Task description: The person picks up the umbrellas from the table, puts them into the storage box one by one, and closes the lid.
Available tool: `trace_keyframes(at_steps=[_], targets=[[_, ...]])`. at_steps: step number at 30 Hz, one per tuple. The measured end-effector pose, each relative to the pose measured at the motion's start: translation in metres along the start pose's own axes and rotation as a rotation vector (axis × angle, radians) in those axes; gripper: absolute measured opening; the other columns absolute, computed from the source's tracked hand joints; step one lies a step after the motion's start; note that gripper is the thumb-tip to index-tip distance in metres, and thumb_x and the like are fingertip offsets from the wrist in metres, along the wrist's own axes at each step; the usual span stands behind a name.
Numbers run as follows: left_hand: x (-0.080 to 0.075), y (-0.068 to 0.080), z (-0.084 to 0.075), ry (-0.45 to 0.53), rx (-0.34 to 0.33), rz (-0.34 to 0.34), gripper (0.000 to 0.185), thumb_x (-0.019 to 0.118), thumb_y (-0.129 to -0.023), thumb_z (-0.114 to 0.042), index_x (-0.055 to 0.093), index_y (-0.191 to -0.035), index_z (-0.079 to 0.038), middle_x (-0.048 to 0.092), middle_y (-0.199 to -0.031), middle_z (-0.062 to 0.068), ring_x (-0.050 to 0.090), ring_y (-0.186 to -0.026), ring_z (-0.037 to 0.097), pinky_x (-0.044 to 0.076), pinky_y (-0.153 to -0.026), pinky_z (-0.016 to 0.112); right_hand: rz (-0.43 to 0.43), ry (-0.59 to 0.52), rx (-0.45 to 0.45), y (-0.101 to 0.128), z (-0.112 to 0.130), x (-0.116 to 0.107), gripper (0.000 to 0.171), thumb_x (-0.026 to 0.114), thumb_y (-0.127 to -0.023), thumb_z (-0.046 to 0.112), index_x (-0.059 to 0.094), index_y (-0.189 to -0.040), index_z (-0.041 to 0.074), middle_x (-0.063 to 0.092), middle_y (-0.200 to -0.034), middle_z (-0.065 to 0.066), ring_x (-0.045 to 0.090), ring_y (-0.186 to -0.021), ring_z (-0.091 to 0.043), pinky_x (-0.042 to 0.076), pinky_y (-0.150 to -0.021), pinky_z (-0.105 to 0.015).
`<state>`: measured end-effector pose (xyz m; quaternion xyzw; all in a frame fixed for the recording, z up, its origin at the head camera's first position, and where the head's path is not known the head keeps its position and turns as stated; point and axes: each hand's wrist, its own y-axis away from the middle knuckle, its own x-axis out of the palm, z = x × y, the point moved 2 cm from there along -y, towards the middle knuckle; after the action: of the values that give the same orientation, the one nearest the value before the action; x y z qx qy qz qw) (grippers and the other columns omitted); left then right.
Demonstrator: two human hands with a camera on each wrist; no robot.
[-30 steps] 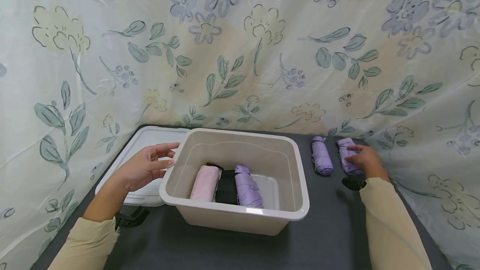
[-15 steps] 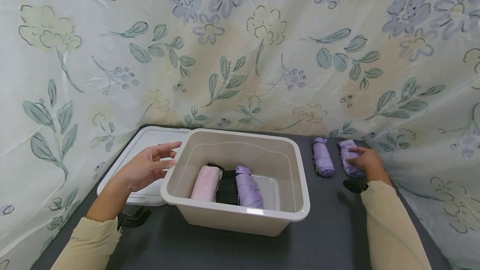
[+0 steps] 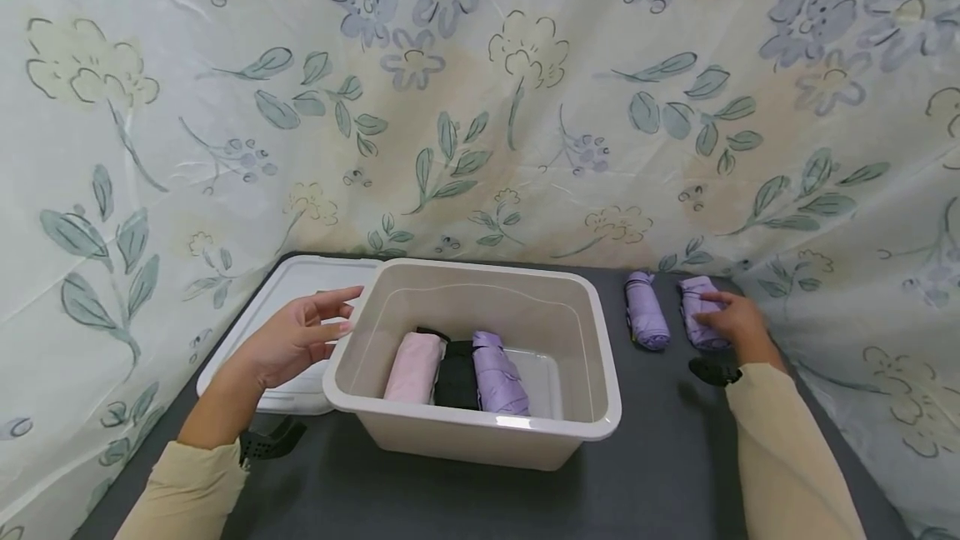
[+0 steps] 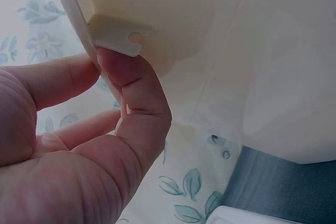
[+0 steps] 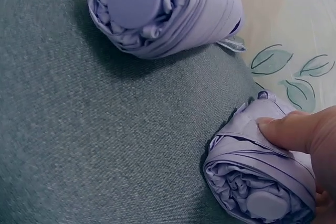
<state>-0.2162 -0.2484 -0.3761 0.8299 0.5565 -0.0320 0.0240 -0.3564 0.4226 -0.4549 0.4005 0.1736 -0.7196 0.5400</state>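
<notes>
My left hand pinches the left rim of a beige plastic bin. In the left wrist view a bent finger hooks under that rim, the thumb against its outer side. Inside the bin lie a pink folded umbrella, a black one and a purple one, side by side. At the right, my right hand grips another purple folded umbrella lying on the table; its thumb presses the fabric, other fingers mostly hidden. A further purple folded umbrella lies just left of it, untouched.
A white lid lies flat at the left, partly behind the bin and left hand. Floral curtain hangs behind the dark grey table and along both sides. The bin's right part shows bare floor.
The view shifts slightly. Both hands keep their places on the bin rim and the right-hand umbrella; nothing else visibly moves.
</notes>
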Motion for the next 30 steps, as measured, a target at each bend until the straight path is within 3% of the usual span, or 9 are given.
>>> trace_keyframes(at_steps=[5, 11, 18, 21, 23, 26, 30], targets=[[-0.001, -0.002, -0.002, -0.001, -0.002, -0.002, 0.069, 0.063, -0.101, -0.008, 0.028, -0.16, 0.0, 0.059, -0.121, 0.002, 0.068, -0.107, 0.014, 0.06, -0.091, 0.033, 0.017, -0.005, -0.023, 0.0, -0.002, -0.001, 0.063, 0.065, -0.099, 0.022, 0.042, -0.155, 0.005, 0.017, -0.162, -0.037, 0.027, -0.143, -0.055, 0.028, -0.116, -0.068], [-0.003, -0.006, -0.004, 0.008, -0.018, 0.008, 0.069, 0.062, -0.101, -0.006, 0.027, -0.16, 0.0, 0.06, -0.119, 0.003, 0.069, -0.108, 0.015, 0.06, -0.091, 0.033, 0.034, -0.119, -0.007, 0.002, -0.003, 0.001, 0.069, 0.071, -0.094, 0.021, 0.042, -0.154, 0.004, 0.014, -0.165, -0.033, 0.022, -0.149, -0.053, 0.027, -0.118, -0.066], [-0.005, -0.009, -0.005, 0.017, -0.013, 0.023, 0.068, 0.061, -0.101, -0.005, 0.027, -0.16, 0.001, 0.061, -0.118, 0.003, 0.069, -0.108, 0.014, 0.061, -0.09, 0.035, -0.022, -0.215, 0.038, 0.008, -0.001, 0.004, 0.068, 0.072, -0.094, 0.02, 0.043, -0.154, 0.006, 0.015, -0.168, -0.028, 0.027, -0.15, -0.049, 0.033, -0.118, -0.061], [-0.005, -0.008, -0.004, 0.013, -0.016, 0.02, 0.068, 0.061, -0.101, -0.005, 0.027, -0.16, 0.0, 0.061, -0.117, 0.003, 0.069, -0.107, 0.014, 0.061, -0.09, 0.035, -0.033, -0.252, 0.045, 0.013, -0.001, 0.005, 0.067, 0.072, -0.094, 0.019, 0.044, -0.155, 0.008, 0.018, -0.167, -0.028, 0.037, -0.139, -0.045, 0.042, -0.11, -0.057], [-0.005, -0.008, -0.003, 0.013, -0.018, 0.019, 0.068, 0.061, -0.101, -0.005, 0.027, -0.16, 0.0, 0.061, -0.117, 0.002, 0.069, -0.106, 0.014, 0.061, -0.09, 0.035, -0.026, -0.268, 0.041, 0.015, -0.001, 0.005, 0.069, 0.073, -0.094, 0.019, 0.043, -0.155, 0.01, 0.02, -0.166, -0.029, 0.042, -0.13, -0.04, 0.049, -0.097, -0.05], [-0.005, -0.009, -0.002, 0.01, -0.017, 0.017, 0.068, 0.061, -0.101, -0.005, 0.028, -0.16, -0.001, 0.061, -0.116, 0.002, 0.069, -0.106, 0.014, 0.061, -0.09, 0.035, 0.0, -0.294, 0.04, 0.017, -0.003, 0.004, 0.073, 0.075, -0.092, 0.019, 0.041, -0.157, 0.013, 0.021, -0.166, -0.029, 0.045, -0.124, -0.036, 0.051, -0.083, -0.037], [-0.005, -0.008, -0.002, 0.008, -0.015, 0.008, 0.067, 0.061, -0.101, -0.006, 0.029, -0.16, -0.001, 0.061, -0.116, 0.002, 0.069, -0.106, 0.014, 0.061, -0.09, 0.035, 0.036, -0.309, 0.011, 0.019, -0.002, 0.003, 0.074, 0.075, -0.093, 0.021, 0.039, -0.158, 0.014, 0.023, -0.165, -0.03, 0.046, -0.122, -0.035, 0.049, -0.075, -0.028]])
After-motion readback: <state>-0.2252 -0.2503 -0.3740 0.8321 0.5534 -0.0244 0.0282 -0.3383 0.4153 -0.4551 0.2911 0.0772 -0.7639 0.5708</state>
